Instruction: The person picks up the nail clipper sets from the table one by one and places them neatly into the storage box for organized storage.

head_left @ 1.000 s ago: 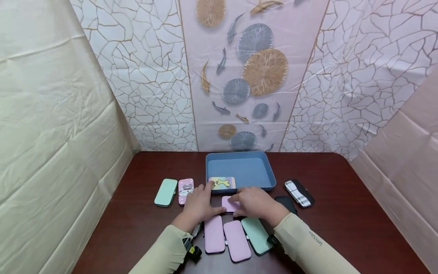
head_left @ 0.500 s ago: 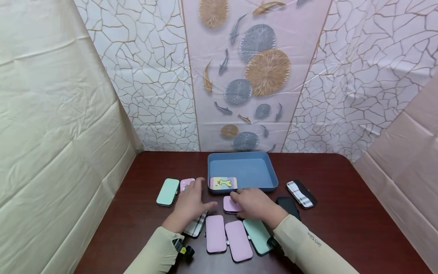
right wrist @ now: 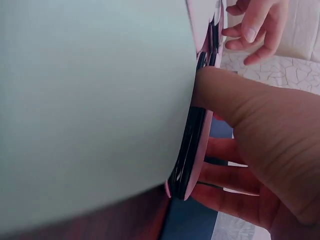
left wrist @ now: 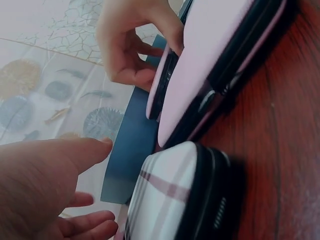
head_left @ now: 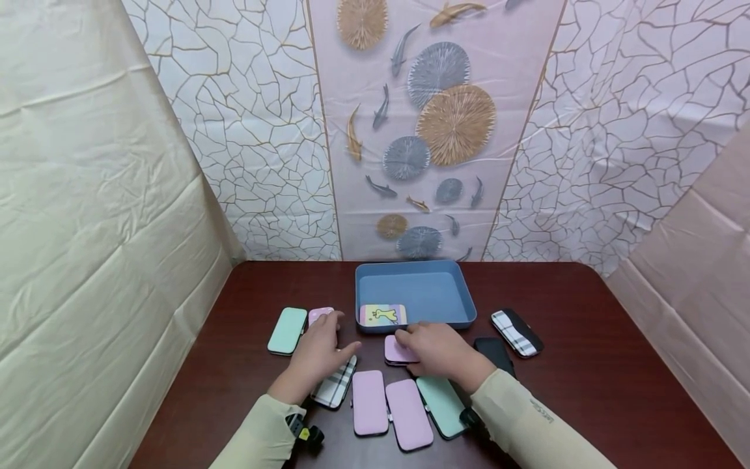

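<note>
My right hand [head_left: 442, 352] pinches a slim pink clasp case [head_left: 398, 350] just in front of the blue tray [head_left: 436, 286]. In the right wrist view its thumb lies along the near black edge of that pink case [right wrist: 200, 150], with the fingers at the far side. To the left, my left hand [head_left: 313, 358] holds nothing, fingers spread and thumb out, over a white plaid case [head_left: 336, 385]. The plaid case [left wrist: 167, 185] shows close beside it in the left wrist view. A yellow giraffe case [head_left: 383, 315] lies in the tray's front left corner.
Two more pink cases [head_left: 370, 404] and a mint case [head_left: 442, 407] lie nearest me. Another mint case [head_left: 288, 331] and a partly hidden pink patterned case [head_left: 319, 314] lie left. A black case [head_left: 495, 355] and a black-and-plaid case [head_left: 517, 332] are right of my right hand.
My left hand has drawn away to the left from the pink case, uncovering the white plaid case. My right hand stays on the pink case, which has barely shifted.
</note>
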The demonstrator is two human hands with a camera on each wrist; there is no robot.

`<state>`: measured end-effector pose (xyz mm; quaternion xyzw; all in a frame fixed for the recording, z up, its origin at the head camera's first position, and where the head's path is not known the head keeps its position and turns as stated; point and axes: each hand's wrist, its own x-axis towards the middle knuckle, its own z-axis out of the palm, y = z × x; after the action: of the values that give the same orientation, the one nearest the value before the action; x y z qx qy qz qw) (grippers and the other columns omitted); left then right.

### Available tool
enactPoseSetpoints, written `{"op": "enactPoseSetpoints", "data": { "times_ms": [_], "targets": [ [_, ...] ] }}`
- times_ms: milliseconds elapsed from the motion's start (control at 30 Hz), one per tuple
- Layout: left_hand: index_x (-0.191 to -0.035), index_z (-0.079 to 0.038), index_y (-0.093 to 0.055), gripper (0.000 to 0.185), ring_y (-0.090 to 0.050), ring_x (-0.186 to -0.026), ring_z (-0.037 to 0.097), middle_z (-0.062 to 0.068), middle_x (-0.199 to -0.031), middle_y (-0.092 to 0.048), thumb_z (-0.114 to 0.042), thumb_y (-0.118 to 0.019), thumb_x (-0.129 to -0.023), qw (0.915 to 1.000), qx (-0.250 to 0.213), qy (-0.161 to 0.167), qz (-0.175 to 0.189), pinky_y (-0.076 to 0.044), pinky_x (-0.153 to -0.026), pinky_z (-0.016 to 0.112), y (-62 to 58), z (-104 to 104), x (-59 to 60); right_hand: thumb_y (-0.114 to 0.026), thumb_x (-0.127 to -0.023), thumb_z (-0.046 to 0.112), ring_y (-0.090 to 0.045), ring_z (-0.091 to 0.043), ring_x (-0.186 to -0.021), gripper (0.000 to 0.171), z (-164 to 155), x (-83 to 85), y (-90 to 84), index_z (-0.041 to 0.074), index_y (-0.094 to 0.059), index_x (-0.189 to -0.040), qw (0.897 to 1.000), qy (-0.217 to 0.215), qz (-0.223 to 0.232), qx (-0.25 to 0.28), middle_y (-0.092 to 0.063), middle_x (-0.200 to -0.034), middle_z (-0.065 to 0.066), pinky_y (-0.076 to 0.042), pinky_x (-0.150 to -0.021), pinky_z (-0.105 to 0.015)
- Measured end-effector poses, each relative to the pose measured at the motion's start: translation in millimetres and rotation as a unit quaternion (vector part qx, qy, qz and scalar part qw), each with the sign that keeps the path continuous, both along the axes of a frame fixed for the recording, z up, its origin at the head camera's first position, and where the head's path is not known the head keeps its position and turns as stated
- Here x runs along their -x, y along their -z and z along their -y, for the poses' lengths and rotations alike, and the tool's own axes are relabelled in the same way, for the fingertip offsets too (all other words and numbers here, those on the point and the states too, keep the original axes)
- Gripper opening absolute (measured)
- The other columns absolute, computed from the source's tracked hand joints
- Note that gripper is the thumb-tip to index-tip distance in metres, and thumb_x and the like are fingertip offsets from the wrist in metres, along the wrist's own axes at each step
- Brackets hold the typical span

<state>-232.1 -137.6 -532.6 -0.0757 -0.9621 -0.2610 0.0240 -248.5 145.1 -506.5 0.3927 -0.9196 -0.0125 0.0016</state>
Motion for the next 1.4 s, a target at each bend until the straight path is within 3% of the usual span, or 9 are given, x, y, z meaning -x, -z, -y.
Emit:
{"op": "enactPoseSetpoints", "data": {
  "times_ms": [167, 400, 533, 833, 1033, 1200, 1400],
  "targets": [
    [-0.146, -0.01, -0.065, 0.061, -0.065, -0.101, 0.019, 0.008, -0.128, -0.068, -0.043, -0.084, -0.098, 0.9998, 0.012, 0.012, -0.011, -0.058, -0.091, 0.046, 1.6, 1.6, -0.9, -0.092, -0.089, 0.039, -0.062, -0.015, -0.079, 0.039, -6.7, 0.9, -7.8, 0.02, -0.068, -0.113, 1.0, -0.001, -0.003, 0.019, -0.067, -0.096, 0.002, -0.054, -0.066, -0.038],
    [-0.147, -0.011, -0.065, 0.06, -0.067, -0.124, 0.029, 0.01, -0.137, -0.069, -0.043, -0.083, -0.1, 0.9992, 0.023, 0.02, -0.024, -0.057, -0.103, 0.053, 0.5, 1.0, -0.1, -0.091, -0.089, 0.037, -0.058, -0.015, -0.074, 0.043, -14.9, 1.6, -28.0, 0.017, -0.069, -0.121, 0.999, -0.003, -0.017, 0.04, -0.064, -0.092, 0.003, -0.051, -0.061, -0.038],
    [-0.147, -0.012, -0.066, 0.059, -0.066, -0.125, 0.03, 0.011, -0.137, -0.069, -0.042, -0.083, -0.099, 0.9993, 0.024, 0.016, -0.024, -0.056, -0.103, 0.053, 1.2, 0.9, -0.7, -0.091, -0.09, 0.036, -0.056, -0.013, -0.073, 0.041, -19.9, 4.7, -40.1, 0.018, -0.067, -0.118, 0.998, 0.001, -0.024, 0.05, -0.065, -0.094, 0.003, -0.051, -0.061, -0.036],
    [-0.149, -0.012, -0.065, 0.06, -0.063, -0.132, 0.032, 0.011, -0.14, -0.069, -0.043, -0.082, -0.1, 0.999, 0.035, 0.018, -0.021, -0.055, -0.106, 0.053, 3.8, -0.7, -0.9, -0.094, -0.088, 0.035, -0.056, -0.012, -0.071, 0.039, -34.2, 33.6, -65.3, 0.02, -0.065, -0.111, 0.997, 0.025, -0.055, 0.055, -0.064, -0.092, 0.004, -0.052, -0.062, -0.035],
    [-0.151, -0.013, -0.064, 0.062, -0.061, -0.135, 0.032, 0.01, -0.143, -0.068, -0.045, -0.081, -0.1, 0.9992, 0.034, 0.018, -0.007, -0.054, -0.108, 0.054, 1.4, -0.5, -2.2, -0.094, -0.088, 0.033, -0.059, -0.014, -0.076, 0.04, -34.9, 47.7, -77.0, 0.018, -0.068, -0.114, 0.997, 0.038, -0.049, 0.051, -0.068, -0.097, 0.002, -0.056, -0.067, -0.038],
    [-0.153, -0.015, -0.061, 0.063, -0.063, -0.135, 0.032, 0.01, -0.145, -0.067, -0.043, -0.081, -0.101, 0.9997, 0.017, 0.015, -0.006, -0.054, -0.109, 0.056, -3.7, -2.4, -2.2, -0.094, -0.087, 0.031, -0.062, -0.016, -0.079, 0.042, -31.3, 55.3, -78.0, 0.016, -0.07, -0.119, 0.997, 0.053, -0.028, 0.045, -0.069, -0.099, 0.0, -0.058, -0.071, -0.039],
    [-0.16, -0.021, -0.057, 0.067, -0.063, -0.137, 0.032, 0.009, -0.15, -0.065, -0.042, -0.081, -0.101, 0.9994, -0.003, 0.025, -0.022, -0.053, -0.109, 0.058, -3.4, -8.4, 1.3, -0.095, -0.086, 0.031, -0.059, -0.017, -0.079, 0.04, -33.4, 68.8, -65.1, 0.019, -0.069, -0.114, 0.997, 0.072, 0.004, 0.026, -0.067, -0.095, 0.002, -0.057, -0.07, -0.038]
  ]
}}
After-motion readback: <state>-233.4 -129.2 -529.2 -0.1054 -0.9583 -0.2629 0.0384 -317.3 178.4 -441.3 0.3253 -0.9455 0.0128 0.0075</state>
